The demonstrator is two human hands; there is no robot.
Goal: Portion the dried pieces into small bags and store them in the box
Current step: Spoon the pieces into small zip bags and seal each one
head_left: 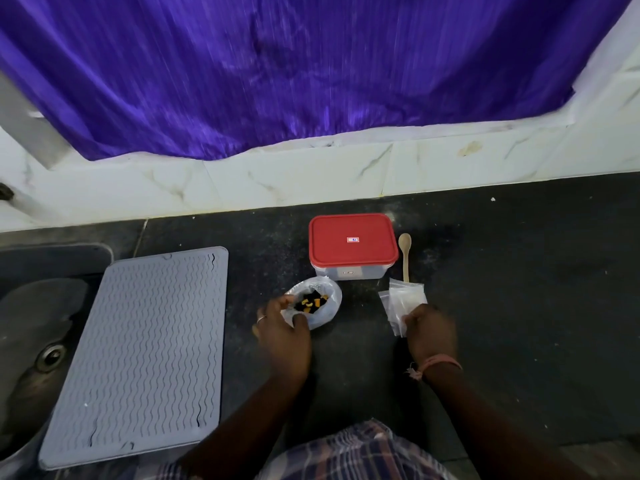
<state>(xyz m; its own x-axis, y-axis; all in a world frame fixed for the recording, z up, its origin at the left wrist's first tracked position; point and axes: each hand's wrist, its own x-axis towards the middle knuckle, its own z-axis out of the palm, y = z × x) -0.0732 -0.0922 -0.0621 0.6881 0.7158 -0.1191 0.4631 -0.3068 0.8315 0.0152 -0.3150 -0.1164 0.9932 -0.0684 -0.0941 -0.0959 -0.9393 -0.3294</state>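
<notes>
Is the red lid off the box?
No, the red lid sits flat and shut on top of the box, which stands on the dark counter next to the wooden spoon.

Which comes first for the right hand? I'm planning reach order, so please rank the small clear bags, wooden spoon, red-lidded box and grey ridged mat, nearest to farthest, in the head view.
From the right hand:
1. Small clear bags: touching its fingers.
2. Wooden spoon: just behind the bags.
3. Red-lidded box: behind, toward the left.
4. Grey ridged mat: far left, beside the sink.
</notes>
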